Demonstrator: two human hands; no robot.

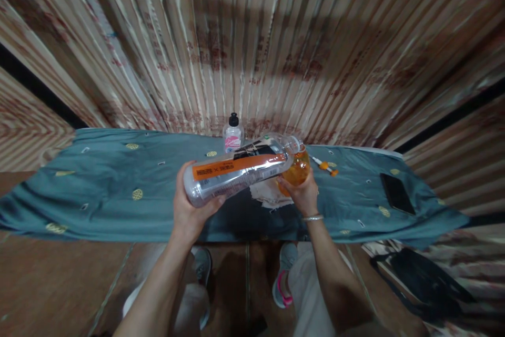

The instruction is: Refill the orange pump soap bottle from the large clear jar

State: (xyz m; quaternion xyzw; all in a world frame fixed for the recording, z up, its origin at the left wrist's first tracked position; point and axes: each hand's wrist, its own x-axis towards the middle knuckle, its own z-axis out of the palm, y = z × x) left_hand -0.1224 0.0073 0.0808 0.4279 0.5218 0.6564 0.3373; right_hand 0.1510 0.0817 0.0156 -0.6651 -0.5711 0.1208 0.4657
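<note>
My left hand is wrapped round the base of a large clear plastic bottle with an orange and black label. That bottle is tipped nearly level, its neck pointing right. At its mouth is a smaller clear container of orange liquid, gripped by my right hand. The two mouths meet or overlap; I cannot tell whether they touch. A crumpled white cloth or tissue lies beneath them. Behind the big bottle stands a small clear bottle with a black cap and pink label.
A green patterned cloth covers the table. To the right lie a syringe-like white and orange item and a black phone. Pleated curtains hang behind. A black bag sits low at the right.
</note>
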